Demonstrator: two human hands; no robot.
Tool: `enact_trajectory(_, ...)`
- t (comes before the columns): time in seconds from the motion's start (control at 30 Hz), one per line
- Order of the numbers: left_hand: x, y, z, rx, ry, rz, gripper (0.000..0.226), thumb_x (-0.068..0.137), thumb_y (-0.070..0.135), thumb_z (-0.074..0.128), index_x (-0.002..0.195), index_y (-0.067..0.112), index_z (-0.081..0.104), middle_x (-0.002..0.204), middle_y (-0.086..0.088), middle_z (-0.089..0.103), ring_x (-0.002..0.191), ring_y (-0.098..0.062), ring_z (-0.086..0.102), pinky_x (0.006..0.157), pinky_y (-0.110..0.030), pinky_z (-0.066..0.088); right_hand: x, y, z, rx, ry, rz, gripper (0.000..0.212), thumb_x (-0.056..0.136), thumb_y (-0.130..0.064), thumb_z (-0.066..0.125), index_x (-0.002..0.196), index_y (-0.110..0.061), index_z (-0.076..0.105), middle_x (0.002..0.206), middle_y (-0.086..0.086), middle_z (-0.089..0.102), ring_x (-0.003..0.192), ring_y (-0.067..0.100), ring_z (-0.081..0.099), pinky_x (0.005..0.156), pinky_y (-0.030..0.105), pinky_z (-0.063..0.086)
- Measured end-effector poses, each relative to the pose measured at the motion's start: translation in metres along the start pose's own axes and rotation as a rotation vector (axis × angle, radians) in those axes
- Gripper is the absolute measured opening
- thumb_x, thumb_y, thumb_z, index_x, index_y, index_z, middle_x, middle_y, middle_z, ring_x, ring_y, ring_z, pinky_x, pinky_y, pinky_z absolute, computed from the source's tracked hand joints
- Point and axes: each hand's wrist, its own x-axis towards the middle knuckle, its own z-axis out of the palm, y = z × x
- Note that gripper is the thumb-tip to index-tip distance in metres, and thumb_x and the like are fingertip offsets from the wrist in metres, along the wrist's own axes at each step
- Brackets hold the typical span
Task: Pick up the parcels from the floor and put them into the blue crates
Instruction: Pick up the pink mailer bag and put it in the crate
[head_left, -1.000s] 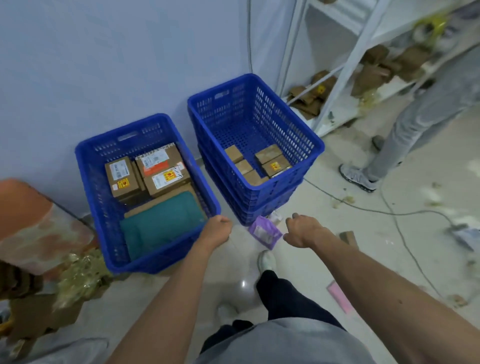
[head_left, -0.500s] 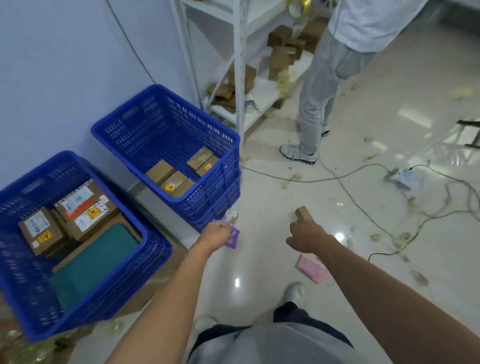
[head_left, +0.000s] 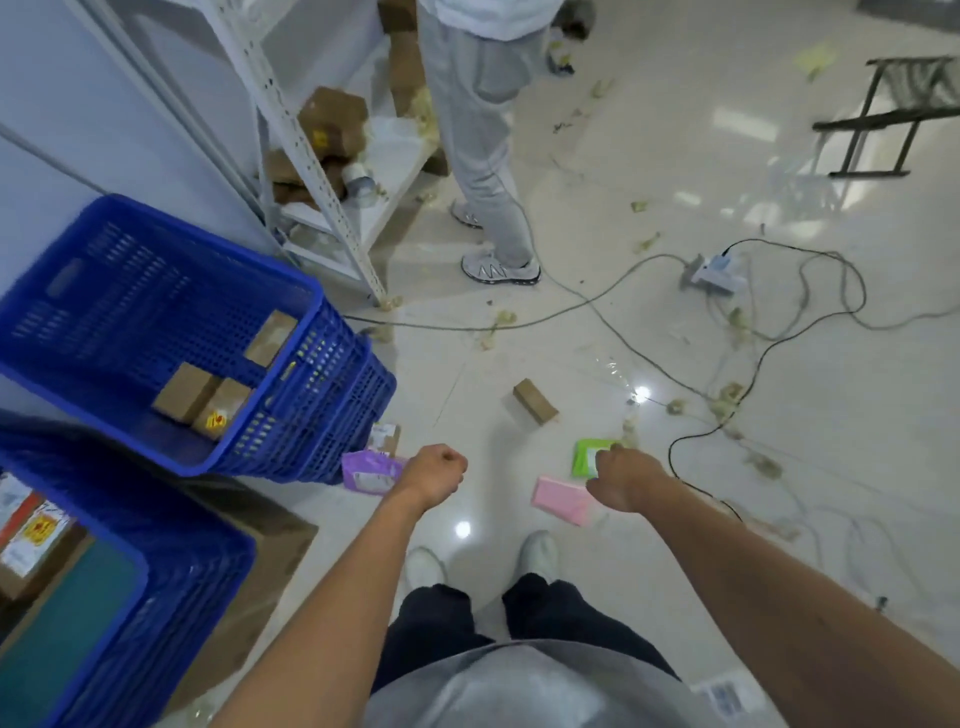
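Two blue crates stand at the left: the farther blue crate (head_left: 317, 291) holds three brown boxes, the nearer blue crate (head_left: 171, 587) holds labelled boxes and a teal pack. On the floor lie a purple packet (head_left: 366, 470), a small labelled box (head_left: 385, 438), a brown box (head_left: 535, 401), a green packet (head_left: 586, 456) and a pink packet (head_left: 562, 500). My left hand (head_left: 435, 470) hangs with curled fingers, holding nothing, beside the purple packet. My right hand (head_left: 621, 480) hovers, loosely curled and without a load, above the green and pink packets.
Another person (head_left: 485, 156) stands by a white metal shelf (head_left: 332, 171) with brown boxes. Cables (head_left: 769, 343) and a power strip (head_left: 714, 273) trail across the glossy floor, with scraps of tape around. A dark stand (head_left: 878, 119) is at far right. My feet (head_left: 537, 556) are below the packets.
My view has swung right, so the crates slid left. Both hands have stayed without a load, and the right one now hovers over the green and pink packets.
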Motion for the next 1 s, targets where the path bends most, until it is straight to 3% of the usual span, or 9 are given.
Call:
enact_trajectory(0.17, 0.037, 0.006, 0.019, 0.058, -0.096, 0.005, 0.015, 0.092, 0.022, 0.053, 0.084, 0.021, 0.066, 0.091, -0.004, 0.073, 0.093, -0.025, 0.072, 0.092, -0.037, 0.054, 0.013, 0.013, 0.02, 0.133, -0.042, 0.097, 0.044, 0.095, -0.036, 0.044, 0.129, -0.009, 0.052, 0.131, 0.013, 0.051, 0.119, 0.031, 0.054, 0.095, 0.035, 0.043)
enact_trajectory(0.37, 0.084, 0.004, 0.054, 0.213, -0.244, 0.012, 0.017, 0.094, 0.022, 0.053, 0.09, 0.015, 0.069, 0.088, -0.003, 0.073, 0.091, -0.024, 0.071, 0.088, -0.032, 0.053, 0.035, 0.019, 0.059, 0.34, -0.054, 0.241, 0.041, 0.097, -0.034, 0.046, 0.128, -0.009, 0.055, 0.131, 0.017, 0.054, 0.118, 0.033, 0.056, 0.094, 0.033, 0.043)
enact_trajectory(0.57, 0.141, -0.01, 0.095, 0.35, -0.318, 0.045, 0.019, 0.096, 0.03, 0.052, 0.104, 0.019, 0.066, 0.097, -0.002, 0.072, 0.093, -0.02, 0.07, 0.08, -0.029, 0.05, 0.087, 0.039, 0.123, 0.6, -0.081, 0.369, 0.028, 0.093, -0.032, 0.049, 0.093, -0.006, 0.062, 0.094, 0.01, 0.062, 0.094, 0.032, 0.06, 0.069, 0.029, 0.038)
enact_trajectory(0.67, 0.18, -0.026, 0.124, 0.347, -0.323, 0.038, 0.02, 0.096, 0.031, 0.051, 0.107, 0.021, 0.065, 0.095, 0.0, 0.073, 0.091, -0.018, 0.071, 0.071, -0.025, 0.046, 0.129, 0.058, 0.16, 0.619, -0.063, 0.393, 0.029, 0.092, -0.029, 0.05, 0.069, -0.011, 0.051, 0.069, 0.004, 0.052, 0.077, 0.029, 0.054, 0.054, 0.028, 0.032)
enact_trajectory(0.7, 0.194, -0.034, 0.135, 0.355, -0.325, 0.04, 0.02, 0.096, 0.031, 0.051, 0.106, 0.022, 0.065, 0.095, 0.001, 0.073, 0.091, -0.017, 0.071, 0.069, -0.024, 0.046, 0.145, 0.064, 0.173, 0.604, -0.07, 0.387, 0.027, 0.092, -0.029, 0.051, 0.074, -0.009, 0.055, 0.073, 0.005, 0.056, 0.079, 0.03, 0.056, 0.056, 0.029, 0.036)
enact_trajectory(0.77, 0.226, -0.055, 0.16, 0.371, -0.323, 0.039, 0.018, 0.097, 0.033, 0.05, 0.103, 0.025, 0.064, 0.095, 0.004, 0.072, 0.092, -0.017, 0.07, 0.07, -0.025, 0.047, 0.183, 0.074, 0.205, 0.564, -0.062, 0.356, 0.03, 0.093, -0.033, 0.052, 0.104, -0.007, 0.062, 0.102, 0.01, 0.064, 0.097, 0.03, 0.06, 0.075, 0.033, 0.047)
enact_trajectory(0.83, 0.262, -0.081, 0.186, 0.38, -0.302, 0.034, 0.019, 0.096, 0.035, 0.049, 0.104, 0.027, 0.065, 0.097, 0.004, 0.072, 0.093, -0.017, 0.069, 0.079, -0.03, 0.053, 0.221, 0.08, 0.241, 0.493, -0.058, 0.3, 0.042, 0.094, -0.037, 0.052, 0.124, -0.009, 0.054, 0.122, 0.011, 0.057, 0.11, 0.029, 0.057, 0.086, 0.036, 0.046)
enact_trajectory(1.0, 0.349, -0.154, 0.247, 0.401, -0.219, 0.004, 0.026, 0.094, 0.037, 0.048, 0.109, 0.027, 0.066, 0.109, 0.001, 0.07, 0.1, -0.021, 0.067, 0.092, -0.038, 0.054, 0.315, 0.083, 0.332, 0.33, 0.024, 0.125, 0.051, 0.091, -0.035, 0.056, 0.134, -0.011, 0.043, 0.125, 0.01, 0.05, 0.115, 0.03, 0.05, 0.084, 0.039, 0.044)
